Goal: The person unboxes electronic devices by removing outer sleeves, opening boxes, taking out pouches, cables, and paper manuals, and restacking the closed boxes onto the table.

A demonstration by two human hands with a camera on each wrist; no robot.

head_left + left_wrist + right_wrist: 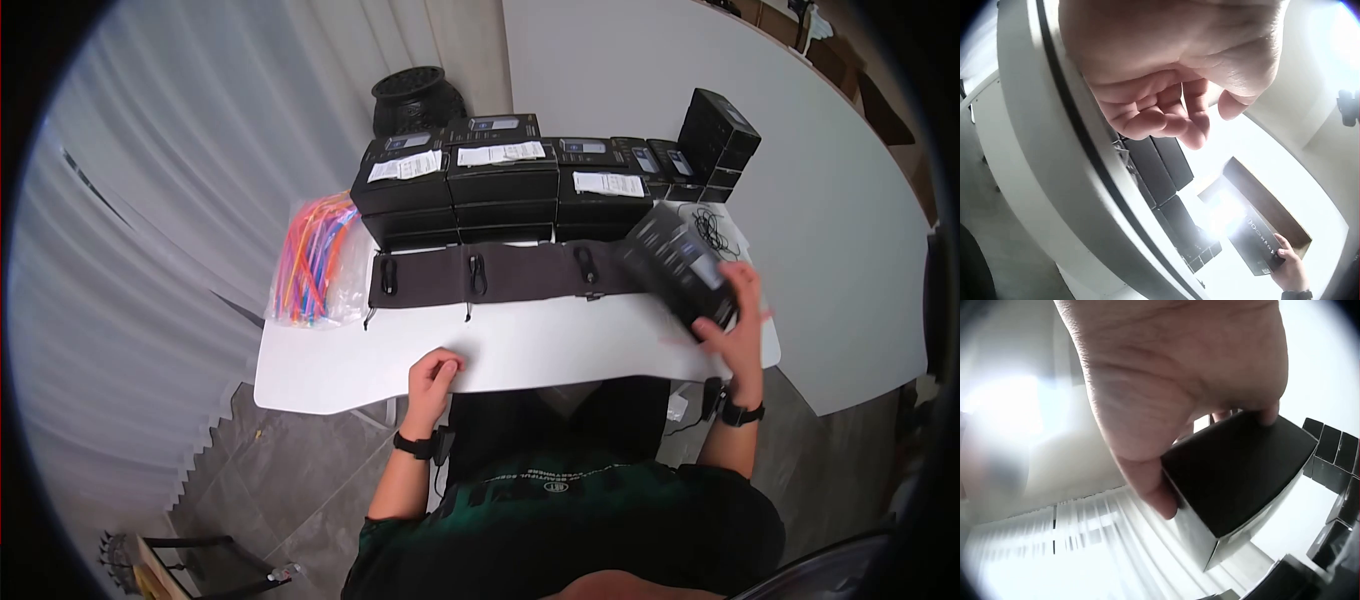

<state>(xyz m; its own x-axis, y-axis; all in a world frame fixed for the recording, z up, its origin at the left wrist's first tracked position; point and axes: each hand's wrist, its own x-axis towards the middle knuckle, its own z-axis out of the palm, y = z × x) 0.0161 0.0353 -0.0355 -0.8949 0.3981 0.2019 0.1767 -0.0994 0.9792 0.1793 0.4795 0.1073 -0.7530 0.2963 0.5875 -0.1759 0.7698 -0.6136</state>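
Observation:
My right hand (738, 320) grips one end of a black printed box (680, 265), holding it tilted over the right part of the table. In the right wrist view, thumb and fingers clasp opposite sides of the box (1241, 469). The left hand (432, 378) is at the front edge of the table, its fingers loosely curled with nothing in them, as the left wrist view also shows. Dark fabric pouches (425, 275) lie in a row behind it, with coiled black cables (478, 273) on top. The raised box hides the right end of this row.
Stacked black boxes (505, 180) line the back of the white table (330, 375), some topped with folded white leaflets (500, 153). A clear bag of colourful strips (318, 262) lies at left. Thin black cable (712, 230) is tangled at right. Behind stands a dark pot (415, 100).

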